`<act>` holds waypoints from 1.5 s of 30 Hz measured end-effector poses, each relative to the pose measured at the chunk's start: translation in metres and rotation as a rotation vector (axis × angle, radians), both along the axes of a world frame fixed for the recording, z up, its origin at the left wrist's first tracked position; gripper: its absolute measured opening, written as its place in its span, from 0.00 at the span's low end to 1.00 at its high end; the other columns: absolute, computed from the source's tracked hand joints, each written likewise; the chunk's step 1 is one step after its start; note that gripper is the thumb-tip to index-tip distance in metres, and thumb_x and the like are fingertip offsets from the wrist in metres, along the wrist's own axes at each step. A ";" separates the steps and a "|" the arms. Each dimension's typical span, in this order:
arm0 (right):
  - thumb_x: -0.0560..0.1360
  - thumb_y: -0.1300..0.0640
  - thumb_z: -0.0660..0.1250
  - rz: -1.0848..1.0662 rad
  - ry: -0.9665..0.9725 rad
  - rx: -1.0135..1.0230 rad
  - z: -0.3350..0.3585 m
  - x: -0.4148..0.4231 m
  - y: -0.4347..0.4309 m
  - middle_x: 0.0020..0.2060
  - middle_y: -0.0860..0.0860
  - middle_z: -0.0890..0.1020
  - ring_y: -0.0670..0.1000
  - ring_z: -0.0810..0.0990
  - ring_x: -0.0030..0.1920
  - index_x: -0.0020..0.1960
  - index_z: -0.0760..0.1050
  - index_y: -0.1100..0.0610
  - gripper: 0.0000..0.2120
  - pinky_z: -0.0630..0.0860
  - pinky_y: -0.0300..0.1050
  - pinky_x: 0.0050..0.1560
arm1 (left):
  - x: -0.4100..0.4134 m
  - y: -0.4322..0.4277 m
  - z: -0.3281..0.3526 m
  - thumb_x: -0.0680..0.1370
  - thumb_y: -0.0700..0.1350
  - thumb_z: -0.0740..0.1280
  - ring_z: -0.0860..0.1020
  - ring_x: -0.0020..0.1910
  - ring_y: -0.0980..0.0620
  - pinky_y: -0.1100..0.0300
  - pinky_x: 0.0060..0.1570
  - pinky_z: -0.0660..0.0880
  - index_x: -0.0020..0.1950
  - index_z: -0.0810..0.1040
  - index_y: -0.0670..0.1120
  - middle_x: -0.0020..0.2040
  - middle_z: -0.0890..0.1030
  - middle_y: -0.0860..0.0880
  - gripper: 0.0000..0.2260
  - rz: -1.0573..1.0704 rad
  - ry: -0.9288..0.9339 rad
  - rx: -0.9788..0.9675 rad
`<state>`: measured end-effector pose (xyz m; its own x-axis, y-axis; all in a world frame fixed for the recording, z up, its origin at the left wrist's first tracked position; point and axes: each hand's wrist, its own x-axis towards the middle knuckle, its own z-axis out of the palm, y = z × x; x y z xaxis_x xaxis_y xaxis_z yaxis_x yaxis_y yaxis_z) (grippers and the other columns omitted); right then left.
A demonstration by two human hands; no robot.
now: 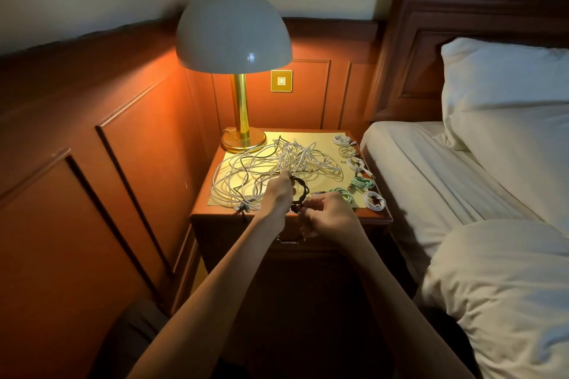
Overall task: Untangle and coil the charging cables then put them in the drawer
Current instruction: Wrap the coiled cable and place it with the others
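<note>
A tangle of white and dark cables (261, 169) sprawls over the yellow mat (311, 138) on the wooden nightstand (212, 212). My left hand (278, 194) grips a black cable coil (303, 186) above the nightstand's front edge. My right hand (329, 214) pinches the lower end of that same black coil. Several coiled cables lie along the mat's right side: white ones (346, 149), two green ones (363, 183) and a white one (374, 200) at the front. The drawer front (289, 240) below my hands looks closed and is mostly hidden.
A lit lamp (234, 37) with a brass base stands at the nightstand's back left. The bed (446, 169) with white pillows lies immediately right. Wood wall panelling closes the left side and the back. A light switch (281, 80) sits on the wall.
</note>
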<state>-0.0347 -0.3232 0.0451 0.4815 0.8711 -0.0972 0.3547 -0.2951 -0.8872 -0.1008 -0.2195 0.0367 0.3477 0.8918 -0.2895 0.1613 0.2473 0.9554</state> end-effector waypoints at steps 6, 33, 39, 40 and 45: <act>0.78 0.64 0.64 -0.062 -0.043 0.068 -0.012 -0.005 0.000 0.37 0.56 0.86 0.53 0.85 0.35 0.50 0.82 0.62 0.08 0.85 0.51 0.40 | 0.013 0.011 -0.005 0.82 0.53 0.62 0.62 0.29 0.51 0.55 0.35 0.62 0.32 0.64 0.48 0.29 0.64 0.50 0.20 -0.071 0.036 0.167; 0.83 0.60 0.62 0.096 0.290 -0.087 -0.023 0.015 -0.010 0.44 0.55 0.86 0.50 0.82 0.35 0.59 0.78 0.58 0.08 0.80 0.42 0.36 | 0.021 0.032 -0.025 0.83 0.57 0.58 0.64 0.31 0.50 0.56 0.36 0.61 0.32 0.65 0.49 0.31 0.66 0.46 0.22 -0.253 0.151 0.283; 0.78 0.46 0.69 -0.129 -0.006 0.017 -0.012 0.057 0.001 0.49 0.48 0.78 0.46 0.80 0.44 0.69 0.72 0.47 0.21 0.79 0.39 0.39 | 0.031 0.031 -0.012 0.85 0.54 0.51 0.69 0.40 0.50 0.51 0.47 0.65 0.45 0.70 0.46 0.39 0.72 0.49 0.16 -0.430 0.134 0.260; 0.77 0.47 0.70 -0.146 0.005 0.068 -0.009 0.064 0.005 0.50 0.48 0.80 0.48 0.82 0.45 0.69 0.74 0.49 0.22 0.83 0.45 0.42 | 0.036 0.032 -0.013 0.85 0.54 0.52 0.69 0.40 0.49 0.50 0.48 0.65 0.44 0.69 0.46 0.39 0.71 0.49 0.17 -0.472 0.122 0.265; 0.76 0.60 0.72 -0.229 0.148 0.163 -0.007 0.104 0.019 0.44 0.53 0.87 0.50 0.87 0.40 0.58 0.83 0.60 0.11 0.84 0.46 0.38 | 0.060 0.039 -0.005 0.84 0.56 0.58 0.76 0.43 0.53 0.64 0.42 0.78 0.60 0.78 0.45 0.48 0.76 0.51 0.18 -0.511 0.062 0.126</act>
